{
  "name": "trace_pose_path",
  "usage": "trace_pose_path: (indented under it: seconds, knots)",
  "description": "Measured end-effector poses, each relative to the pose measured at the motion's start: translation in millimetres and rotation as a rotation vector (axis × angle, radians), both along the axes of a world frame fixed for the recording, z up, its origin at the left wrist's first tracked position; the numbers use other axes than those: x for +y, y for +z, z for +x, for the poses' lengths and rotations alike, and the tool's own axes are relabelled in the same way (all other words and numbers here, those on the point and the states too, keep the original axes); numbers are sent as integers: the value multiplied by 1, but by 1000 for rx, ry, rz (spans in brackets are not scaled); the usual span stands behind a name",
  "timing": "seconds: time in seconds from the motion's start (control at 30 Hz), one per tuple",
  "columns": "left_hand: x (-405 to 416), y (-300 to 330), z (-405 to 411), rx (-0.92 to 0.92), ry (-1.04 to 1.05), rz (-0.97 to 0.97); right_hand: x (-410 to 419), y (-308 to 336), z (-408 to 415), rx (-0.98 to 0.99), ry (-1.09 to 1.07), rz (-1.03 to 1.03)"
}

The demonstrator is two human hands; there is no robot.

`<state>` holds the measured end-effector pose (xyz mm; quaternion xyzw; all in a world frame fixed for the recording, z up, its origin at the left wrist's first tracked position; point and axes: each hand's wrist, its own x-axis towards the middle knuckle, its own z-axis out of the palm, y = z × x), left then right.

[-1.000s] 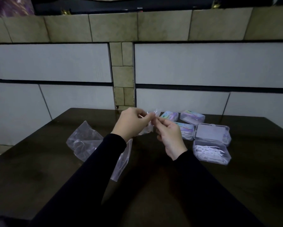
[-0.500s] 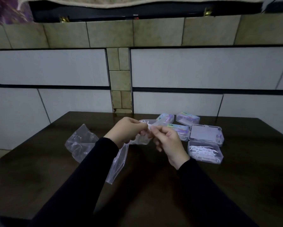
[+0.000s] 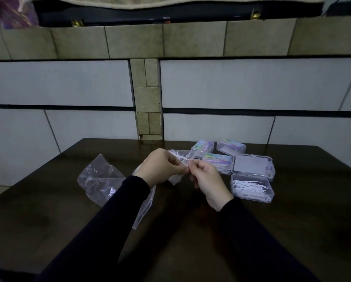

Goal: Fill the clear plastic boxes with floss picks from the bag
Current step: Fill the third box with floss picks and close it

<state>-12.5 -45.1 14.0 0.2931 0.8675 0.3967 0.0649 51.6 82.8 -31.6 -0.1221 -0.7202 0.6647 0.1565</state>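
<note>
hands pinching small bag [image 3: 179, 157] of floss picks [image 3: 180, 156], left hand [image 3: 162, 166], right hand [image 3: 208, 181], both grips closed on it

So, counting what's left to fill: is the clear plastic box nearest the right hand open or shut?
Open. The clear plastic box has its lid swung back, and white floss picks lie uncovered inside.

Coloured paper labels show on three closed boxes at the far right of my bench: one [image 3: 202, 146] stands tilted, one [image 3: 231, 147] lies behind, one [image 3: 218, 161] lies nearest my hands. Each label carries print, but it is too small and blurred for me to read. No other text, number or sign is legible.
</note>
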Motion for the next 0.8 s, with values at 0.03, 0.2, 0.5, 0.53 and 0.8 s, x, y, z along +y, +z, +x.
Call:
trace_pose_path:
  seconds: [0.03, 0.2, 0.5, 0.53, 0.8]
  knots:
    - [0, 0, 1, -17, -9, 13, 0, 0, 0, 18, 6, -33]
    - [-1, 2, 4, -193, -21, 81, 3, 0, 0, 35, 49, -143]
    - [-11, 8, 1, -461, -60, 221, 4, 3, 2, 63, 199, -91]
    - [-12, 8, 0, -472, -64, 231, 4, 3, 3, 67, 216, -91]
    - [-3, -3, 8, -207, 72, 174, 2, 3, 2, 41, 107, 153]
